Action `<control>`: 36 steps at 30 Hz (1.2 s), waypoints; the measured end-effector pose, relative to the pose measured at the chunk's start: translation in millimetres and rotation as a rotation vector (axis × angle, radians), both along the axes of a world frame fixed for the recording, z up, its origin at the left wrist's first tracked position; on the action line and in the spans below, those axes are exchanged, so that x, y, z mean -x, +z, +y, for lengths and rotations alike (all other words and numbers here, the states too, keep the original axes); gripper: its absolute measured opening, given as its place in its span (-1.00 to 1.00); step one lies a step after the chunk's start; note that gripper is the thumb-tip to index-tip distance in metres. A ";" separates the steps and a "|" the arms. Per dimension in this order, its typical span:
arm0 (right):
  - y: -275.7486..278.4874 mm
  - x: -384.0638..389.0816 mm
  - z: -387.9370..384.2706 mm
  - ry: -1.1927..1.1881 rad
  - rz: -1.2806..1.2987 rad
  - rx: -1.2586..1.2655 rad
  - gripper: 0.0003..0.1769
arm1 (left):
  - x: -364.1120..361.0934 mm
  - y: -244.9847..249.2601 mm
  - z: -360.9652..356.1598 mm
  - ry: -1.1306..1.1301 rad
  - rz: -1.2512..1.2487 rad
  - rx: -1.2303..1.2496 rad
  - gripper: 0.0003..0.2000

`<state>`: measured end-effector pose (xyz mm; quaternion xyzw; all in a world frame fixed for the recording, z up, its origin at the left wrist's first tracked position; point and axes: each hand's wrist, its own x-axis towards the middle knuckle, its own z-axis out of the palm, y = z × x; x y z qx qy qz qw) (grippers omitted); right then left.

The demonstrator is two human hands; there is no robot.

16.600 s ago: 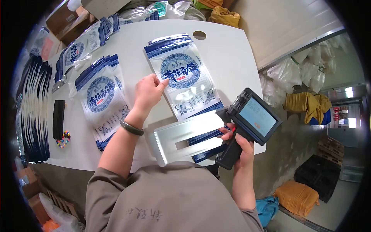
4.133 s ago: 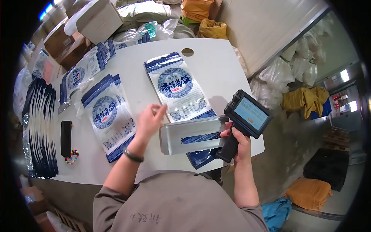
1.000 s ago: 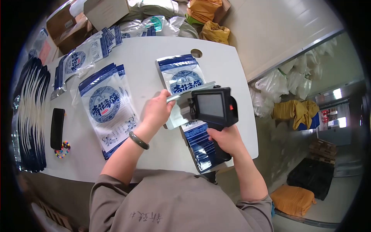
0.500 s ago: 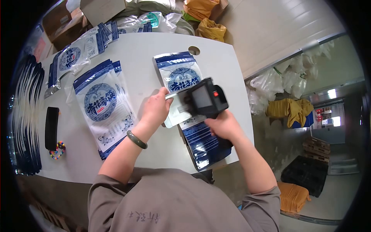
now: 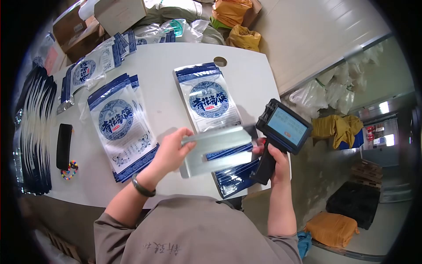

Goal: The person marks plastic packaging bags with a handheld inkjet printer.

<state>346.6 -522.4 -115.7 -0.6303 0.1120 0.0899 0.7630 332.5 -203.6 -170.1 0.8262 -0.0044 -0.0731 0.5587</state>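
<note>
My left hand (image 5: 172,152) is closed on the left edge of a shiny metal plate (image 5: 195,156) with a long slot. It overlaps the lower part of a stack of blue-and-white printed plastic bags (image 5: 209,99), and their dark blue ends (image 5: 239,179) show through the slot and below it. My right hand (image 5: 277,163) is wrapped round the grip of a black handheld printer (image 5: 288,127) with a lit screen. The printer is tilted, to the right of the plate, near the table's right edge. To the left lies another pile of the same bags (image 5: 125,127).
On the white table (image 5: 154,88) lie a black case (image 5: 64,146), a beaded bracelet (image 5: 69,170), and more bags (image 5: 88,70) at the back left. A tall row of bags (image 5: 35,132) lines the left edge. Cardboard boxes (image 5: 118,15) and sacks (image 5: 244,37) stand behind.
The printer has moved right, away from the plate, and turned so its lit screen faces me. The plate has shifted down along the stack, exposing more of the top bag.
</note>
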 end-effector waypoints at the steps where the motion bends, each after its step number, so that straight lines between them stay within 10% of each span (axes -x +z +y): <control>1: -7.3 7.2 -1.6 0.016 0.037 -0.093 -0.51 | 9.5 5.8 -2.6 -0.030 0.029 -0.013 -0.80; 10: -43.8 50.5 -3.0 -0.030 0.022 -0.224 -0.55 | -19.4 5.3 -0.7 0.067 0.272 -0.171 -0.57; 36: -52.4 47.5 -0.1 -0.060 0.051 -0.221 -0.60 | -61.7 -13.9 -24.5 0.330 -0.366 -0.606 -0.68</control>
